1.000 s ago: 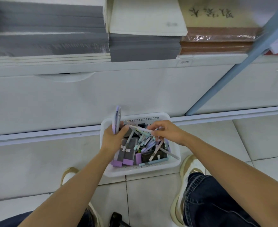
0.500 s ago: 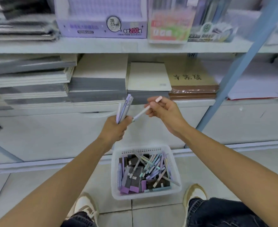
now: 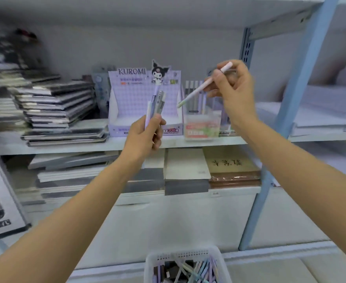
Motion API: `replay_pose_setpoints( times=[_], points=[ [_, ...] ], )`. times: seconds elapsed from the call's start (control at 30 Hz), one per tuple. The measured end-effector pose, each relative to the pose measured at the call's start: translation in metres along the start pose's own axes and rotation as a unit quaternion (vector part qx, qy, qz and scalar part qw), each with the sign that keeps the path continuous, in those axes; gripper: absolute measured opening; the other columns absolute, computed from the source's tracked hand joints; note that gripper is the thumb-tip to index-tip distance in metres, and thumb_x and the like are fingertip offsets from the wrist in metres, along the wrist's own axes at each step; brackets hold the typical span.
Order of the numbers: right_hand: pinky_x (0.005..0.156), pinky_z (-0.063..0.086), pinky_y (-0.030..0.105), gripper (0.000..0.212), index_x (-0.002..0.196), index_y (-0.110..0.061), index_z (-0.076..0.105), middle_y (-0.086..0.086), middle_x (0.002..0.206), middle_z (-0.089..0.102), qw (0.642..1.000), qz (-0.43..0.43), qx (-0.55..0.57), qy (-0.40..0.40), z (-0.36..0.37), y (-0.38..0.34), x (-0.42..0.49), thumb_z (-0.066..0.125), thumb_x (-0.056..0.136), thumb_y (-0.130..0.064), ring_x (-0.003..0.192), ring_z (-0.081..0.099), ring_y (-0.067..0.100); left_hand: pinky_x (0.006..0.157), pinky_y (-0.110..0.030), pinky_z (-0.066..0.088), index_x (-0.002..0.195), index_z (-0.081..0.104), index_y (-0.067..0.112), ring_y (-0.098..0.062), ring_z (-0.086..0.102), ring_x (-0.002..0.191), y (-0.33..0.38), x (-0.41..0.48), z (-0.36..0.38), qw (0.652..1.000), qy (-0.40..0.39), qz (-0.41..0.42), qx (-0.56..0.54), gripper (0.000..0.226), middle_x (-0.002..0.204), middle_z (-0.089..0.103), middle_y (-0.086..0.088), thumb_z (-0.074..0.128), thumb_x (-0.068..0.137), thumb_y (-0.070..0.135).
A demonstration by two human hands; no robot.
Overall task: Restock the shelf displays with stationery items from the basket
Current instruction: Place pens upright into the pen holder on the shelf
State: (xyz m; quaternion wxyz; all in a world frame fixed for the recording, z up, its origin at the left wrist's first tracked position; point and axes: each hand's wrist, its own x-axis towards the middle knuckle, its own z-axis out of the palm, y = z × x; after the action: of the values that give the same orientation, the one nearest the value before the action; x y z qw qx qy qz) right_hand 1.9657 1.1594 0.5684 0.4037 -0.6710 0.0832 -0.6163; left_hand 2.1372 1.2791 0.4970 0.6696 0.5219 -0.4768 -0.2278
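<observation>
Both hands are up one shelf level versus half a second ago, and the view has tilted up with them, so the white slotted plastic basket (image 3: 183, 254) now sits cut off at the bottom edge, well below the purple checked cardboard KUROMI display box (image 3: 131, 99). Left hand (image 3: 145, 137) is directly in front of that box's open tray, fingers curled tight round a bundle of slim lilac, white and grey pens (image 3: 156, 105). The bundle stands near upright, tips reaching up across the box's back panel. Right hand (image 3: 233, 90) is just right of the box and higher than the left, pinching a single slim pen with pink end, white barrel and pale green tip (image 3: 198, 89) between thumb and fingers near the pink end. That pen slopes down-left, green tip ending at the box's right edge, apart from the bundle. A clear acrylic pen holder (image 3: 201, 121) with a pink-and-green label stands right of the box, touching or just beside, can't tell which. It has upright pens in it. The basket holds a jumble of pastel pens and dark blocks, too blurred for detail. Left of the box: leaning stacks of dark-edged notebooks (image 3: 60, 107) on the same white shelf board (image 3: 86, 146). One shelf below the box: grey and white pads, plus a brown wrapped stack (image 3: 231, 166). A pale blue steel upright (image 3: 298, 99) runs well right of the box.
</observation>
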Motion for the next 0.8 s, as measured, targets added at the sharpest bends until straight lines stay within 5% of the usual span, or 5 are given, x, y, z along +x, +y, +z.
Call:
replay_pose_setpoints(
  times=[0.2,0.43,0.8],
  points=[
    [0.063,0.057,0.028,0.007,0.1,-0.004,0.055,0.015,0.083,0.068,0.992,0.044,-0.118,-0.021,-0.011,0.024,0.05,0.059,0.094,-0.006,0.07,0.07,0.023,0.038,-0.02,0.031,0.094,0.066,0.015,-0.011,0.044,0.043,0.007,0.027,0.005,0.999,-0.051,0.016,0.0,0.03,0.061,0.056,0.004,0.045,0.102,0.035],
    [0.06,0.055,0.02,0.006,0.098,-0.003,0.058,0.014,0.087,0.068,0.979,0.072,-0.175,-0.078,-0.007,0.052,0.067,0.061,0.092,-0.004,0.069,0.07,0.015,0.04,-0.023,0.037,0.099,0.064,0.013,-0.012,0.047,0.044,0.002,0.053,0.01,0.999,-0.026,0.02,0.013,0.028,0.061,0.057,0.005,0.045,0.102,0.033],
    [0.07,0.06,0.03,0.003,0.094,0.0,0.059,0.018,0.085,0.07,0.953,0.083,-0.25,-0.153,-0.001,0.063,0.081,0.06,0.092,-0.002,0.077,0.071,0.028,0.042,-0.021,0.038,0.1,0.064,0.015,-0.01,0.047,0.044,0.001,0.067,0.011,0.999,-0.018,0.008,0.035,0.027,0.063,0.057,0.008,0.045,0.101,0.035]
  ],
)
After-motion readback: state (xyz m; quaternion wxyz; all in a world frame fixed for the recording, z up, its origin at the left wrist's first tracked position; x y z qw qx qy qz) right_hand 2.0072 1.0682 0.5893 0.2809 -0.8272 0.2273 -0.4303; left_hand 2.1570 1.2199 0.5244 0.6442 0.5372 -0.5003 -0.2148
